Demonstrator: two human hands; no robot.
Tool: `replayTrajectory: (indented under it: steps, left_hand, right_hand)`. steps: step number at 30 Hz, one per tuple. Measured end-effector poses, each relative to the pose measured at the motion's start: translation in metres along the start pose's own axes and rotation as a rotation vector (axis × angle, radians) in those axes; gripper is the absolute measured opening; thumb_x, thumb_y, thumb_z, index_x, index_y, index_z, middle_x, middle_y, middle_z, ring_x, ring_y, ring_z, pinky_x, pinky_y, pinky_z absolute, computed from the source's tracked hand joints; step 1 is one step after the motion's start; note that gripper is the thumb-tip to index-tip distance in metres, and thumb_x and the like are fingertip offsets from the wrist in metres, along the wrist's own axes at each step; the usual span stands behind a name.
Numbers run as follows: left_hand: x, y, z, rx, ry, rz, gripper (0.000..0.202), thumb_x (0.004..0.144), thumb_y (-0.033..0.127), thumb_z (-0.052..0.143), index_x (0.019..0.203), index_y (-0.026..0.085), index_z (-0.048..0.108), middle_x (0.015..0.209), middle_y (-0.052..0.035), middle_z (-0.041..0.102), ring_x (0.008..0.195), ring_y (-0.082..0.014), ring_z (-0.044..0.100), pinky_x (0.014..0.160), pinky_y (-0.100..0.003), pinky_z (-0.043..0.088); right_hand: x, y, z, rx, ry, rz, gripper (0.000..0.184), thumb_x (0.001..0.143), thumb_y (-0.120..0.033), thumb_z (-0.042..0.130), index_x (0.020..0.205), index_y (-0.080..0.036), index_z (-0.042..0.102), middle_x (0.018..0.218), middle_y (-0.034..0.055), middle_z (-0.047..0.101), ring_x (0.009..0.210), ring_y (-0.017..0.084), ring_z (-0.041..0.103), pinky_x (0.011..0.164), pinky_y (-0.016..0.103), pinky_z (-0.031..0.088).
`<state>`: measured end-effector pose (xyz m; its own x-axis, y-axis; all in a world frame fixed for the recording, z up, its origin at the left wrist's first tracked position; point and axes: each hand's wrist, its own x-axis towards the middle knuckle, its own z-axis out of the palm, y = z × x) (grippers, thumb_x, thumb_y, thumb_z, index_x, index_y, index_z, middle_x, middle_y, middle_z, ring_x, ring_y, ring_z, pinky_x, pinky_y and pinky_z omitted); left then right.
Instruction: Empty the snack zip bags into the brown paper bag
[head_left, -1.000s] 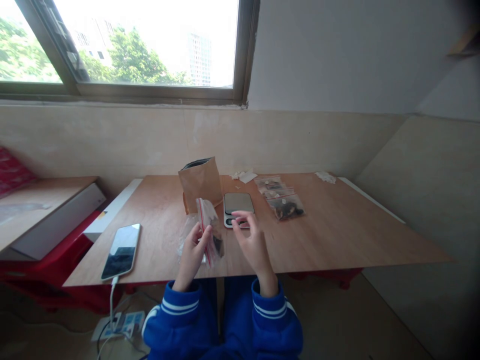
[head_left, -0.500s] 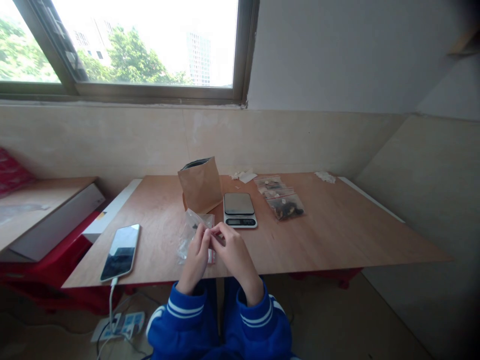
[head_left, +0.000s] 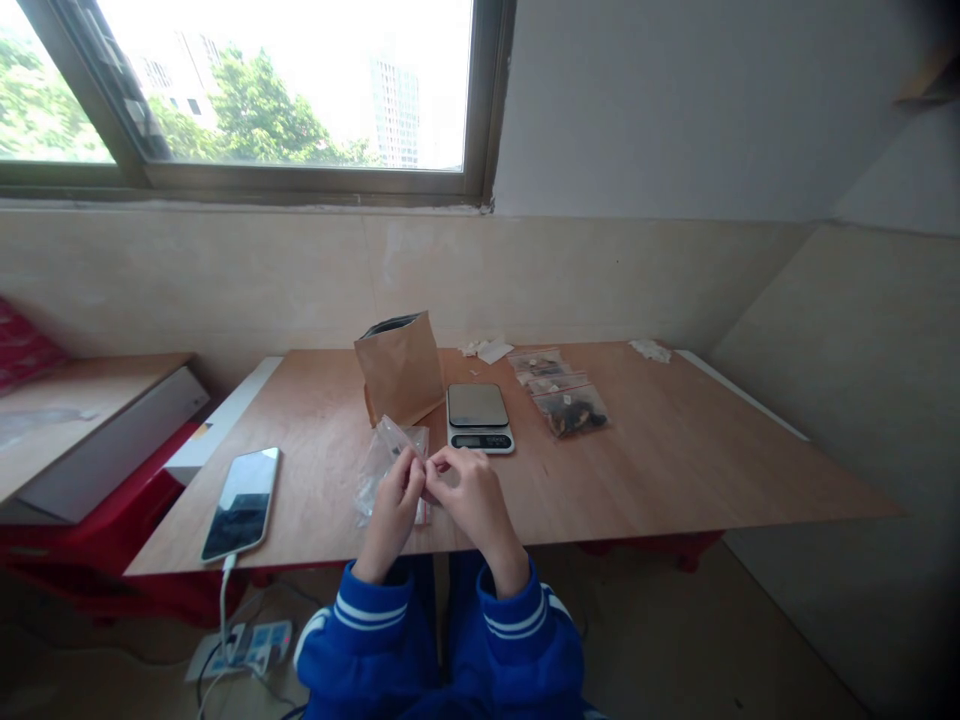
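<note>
My left hand pinches a clear plastic zip bag near the table's front edge. Close beside it, my right hand has its thumb and forefinger pressed together at the bag's edge. Fingers hide much of the bag, so its contents are hard to make out. More clear plastic bags lie flat under my hands. Just beyond stands a kitchen scale with a bare plate. A brown paper pouch, its top open, is upright to the left of the scale.
Filled zip bags with dark dried pieces lie right of the scale. A phone on a charging cable rests at the left edge. Crumpled white paper lies by the wall, and a power strip is on the floor.
My right hand's fingers have shifted slightly to the right along the bag's edge. The bag's upper part is tilted a little more between my hands.
</note>
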<state>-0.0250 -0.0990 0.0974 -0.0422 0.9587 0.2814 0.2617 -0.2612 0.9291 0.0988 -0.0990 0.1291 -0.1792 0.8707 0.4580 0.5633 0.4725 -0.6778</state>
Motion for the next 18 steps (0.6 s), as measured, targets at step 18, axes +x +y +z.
replayTrajectory:
  steps: [18]
  left_hand:
    - [0.006, -0.002, -0.025, -0.040, 0.046, -0.041, 0.036, 0.085, 0.048, 0.043, 0.061, 0.021, 0.047, 0.058, 0.0010, 0.051, 0.059, -0.0145, 0.051, 0.061, -0.027, 0.043]
  right_hand:
    - [0.006, 0.061, 0.009, 0.520, 0.226, 0.319, 0.045, 0.091, -0.061, 0.044, 0.096, -0.020, 0.064, 0.101, 0.0099, 0.072, 0.089, 0.021, 0.068, 0.075, 0.033, 0.054]
